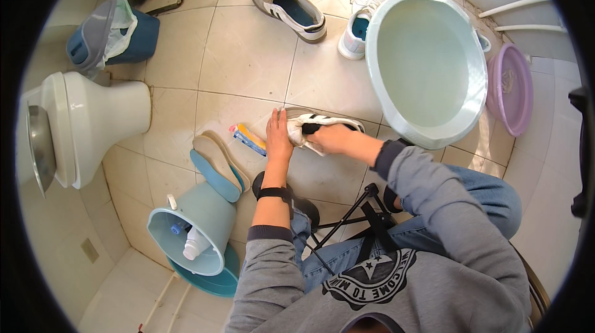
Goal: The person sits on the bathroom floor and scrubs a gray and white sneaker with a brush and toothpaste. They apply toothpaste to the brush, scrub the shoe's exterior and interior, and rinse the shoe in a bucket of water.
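A white shoe with black stripes point(346, 121) lies on the tiled floor in front of me, its opening partly covered. My left hand point(279, 135) is at one end of this shoe, fingers long and close together against it. My right hand point(331, 139) grips the shoe at its dark opening; the fingertips are hidden there. Just left of my left hand is a colourful plastic packet point(249, 139). Loose shoe insoles point(216, 168), tan and blue, lean against a light blue bucket point(204, 207).
A large pale basin of water point(380, 73) stands at right, beside a purple basin point(524, 91). Farther off are a striped shoe point(309, 31) and a white sneaker point(352, 47). Bottles point(196, 242) lie inside the tipped bucket. A toilet point(111, 110) and bin point(144, 38) stand left.
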Tool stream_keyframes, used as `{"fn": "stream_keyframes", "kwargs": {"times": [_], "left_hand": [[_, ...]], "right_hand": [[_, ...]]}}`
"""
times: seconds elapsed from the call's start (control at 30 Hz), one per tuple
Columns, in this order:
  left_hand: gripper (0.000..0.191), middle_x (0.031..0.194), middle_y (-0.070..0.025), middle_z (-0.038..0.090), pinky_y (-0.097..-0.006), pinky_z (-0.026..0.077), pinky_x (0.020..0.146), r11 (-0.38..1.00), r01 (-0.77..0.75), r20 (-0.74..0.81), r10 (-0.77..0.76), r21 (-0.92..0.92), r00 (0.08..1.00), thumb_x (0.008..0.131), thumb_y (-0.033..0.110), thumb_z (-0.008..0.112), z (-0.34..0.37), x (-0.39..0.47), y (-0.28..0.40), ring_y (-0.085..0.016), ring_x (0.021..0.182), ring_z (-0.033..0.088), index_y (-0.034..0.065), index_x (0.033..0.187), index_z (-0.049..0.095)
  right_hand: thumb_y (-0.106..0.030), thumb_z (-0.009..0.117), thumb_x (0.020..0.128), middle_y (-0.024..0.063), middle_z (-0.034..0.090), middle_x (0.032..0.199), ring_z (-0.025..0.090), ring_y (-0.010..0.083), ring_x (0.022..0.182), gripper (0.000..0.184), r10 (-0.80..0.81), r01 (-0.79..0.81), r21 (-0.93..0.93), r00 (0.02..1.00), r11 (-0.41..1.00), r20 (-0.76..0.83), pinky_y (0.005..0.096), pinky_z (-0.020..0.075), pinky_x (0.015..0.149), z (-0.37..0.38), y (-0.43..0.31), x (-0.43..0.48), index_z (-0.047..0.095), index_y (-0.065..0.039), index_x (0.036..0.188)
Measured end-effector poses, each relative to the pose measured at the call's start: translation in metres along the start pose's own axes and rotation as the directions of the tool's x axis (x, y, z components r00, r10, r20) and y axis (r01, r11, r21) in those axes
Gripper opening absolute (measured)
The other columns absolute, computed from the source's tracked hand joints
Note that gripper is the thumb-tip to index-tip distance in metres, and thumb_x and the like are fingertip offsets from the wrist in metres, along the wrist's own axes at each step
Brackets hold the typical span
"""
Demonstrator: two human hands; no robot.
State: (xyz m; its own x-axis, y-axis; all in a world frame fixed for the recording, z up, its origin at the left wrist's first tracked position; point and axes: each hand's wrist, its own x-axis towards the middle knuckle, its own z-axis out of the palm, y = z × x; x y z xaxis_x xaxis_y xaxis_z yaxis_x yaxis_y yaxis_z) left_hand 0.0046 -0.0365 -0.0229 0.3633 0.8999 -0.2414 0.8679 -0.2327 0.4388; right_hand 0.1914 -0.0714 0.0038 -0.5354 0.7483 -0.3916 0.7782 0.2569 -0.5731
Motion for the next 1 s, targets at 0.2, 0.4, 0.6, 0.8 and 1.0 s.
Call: {"fn": "stream_keyframes", "kwargs": {"times": [0.2, 0.4, 0.6, 0.8, 1.0], "left_hand": [[0.081, 0.145, -0.014, 0.029, -0.0404, 0.037, 0.104, 0.996, 0.087, 0.05, -0.087, -0.003, 0.995, 0.065, -0.008, 0.066, -0.007, 0.003, 0.008, -0.037, 0.126, 0.037, 0.0103, 0.138, 0.035], [0.096, 0.147, -0.0198, 0.023, -0.0405, 0.03, 0.108, 0.903, 0.429, 0.026, -0.429, -0.019, 0.903, 0.062, 0.006, 0.075, 0.001, -0.015, 0.031, -0.04, 0.131, 0.03, 0.0095, 0.143, 0.024], [0.095, 0.138, -0.0241, 0.032, -0.0392, 0.03, 0.107, 0.426, 0.656, -0.034, -0.853, -0.623, 0.521, 0.059, 0.015, 0.077, 0.03, -0.031, 0.068, -0.034, 0.129, 0.033, -0.0041, 0.137, 0.027], [0.114, 0.148, -0.0181, 0.015, -0.0556, 0.035, 0.102, -0.338, 0.517, 0.503, -0.836, -0.786, 0.219, 0.067, 0.031, 0.08, 0.021, -0.02, 0.117, -0.036, 0.132, 0.028, 0.0106, 0.147, 0.001], [0.059, 0.119, -0.018, 0.046, -0.052, 0.051, 0.084, -0.553, 0.437, 0.698, -0.639, -0.709, 0.324, 0.079, 0.011, 0.067, 0.047, -0.004, 0.102, -0.034, 0.104, 0.054, 0.0082, 0.12, 0.025]], "right_hand": [[-0.014, 0.059, 0.076, 0.0092, 0.069, 0.078, 0.068, 0.0262, 0.076, 0.012, 0.079, 0.007, -0.312, 0.962, 0.95, 0.261, 0.0391, 0.0538, 0.064, -0.048, 0.003, -0.059, 0.069, -0.01, 0.079], [-0.015, 0.06, 0.078, 0.0113, 0.068, 0.082, 0.067, 0.0282, 0.08, 0.012, 0.195, -0.149, -0.36, 0.976, 0.921, 0.094, 0.0399, 0.0535, 0.067, -0.117, -0.005, -0.081, 0.069, -0.009, 0.082], [-0.017, 0.06, 0.08, 0.0129, 0.068, 0.083, 0.066, 0.0305, 0.082, 0.013, 0.136, -0.132, -0.239, 0.991, 0.962, -0.002, 0.0406, 0.0531, 0.069, -0.163, -0.012, -0.099, 0.069, -0.009, 0.086], [-0.01, 0.06, 0.074, 0.0143, 0.068, 0.081, 0.067, 0.0297, 0.078, 0.013, 0.04, -0.066, -0.387, 0.996, 0.92, -0.075, 0.0384, 0.0539, 0.065, -0.186, -0.023, -0.113, 0.069, -0.004, 0.081], [-0.015, 0.06, 0.079, 0.0127, 0.067, 0.082, 0.066, 0.031, 0.081, 0.012, 0.105, -0.121, -0.371, 0.993, 0.921, -0.063, 0.0412, 0.0521, 0.069, -0.198, -0.023, -0.115, 0.065, -0.009, 0.088]]}}
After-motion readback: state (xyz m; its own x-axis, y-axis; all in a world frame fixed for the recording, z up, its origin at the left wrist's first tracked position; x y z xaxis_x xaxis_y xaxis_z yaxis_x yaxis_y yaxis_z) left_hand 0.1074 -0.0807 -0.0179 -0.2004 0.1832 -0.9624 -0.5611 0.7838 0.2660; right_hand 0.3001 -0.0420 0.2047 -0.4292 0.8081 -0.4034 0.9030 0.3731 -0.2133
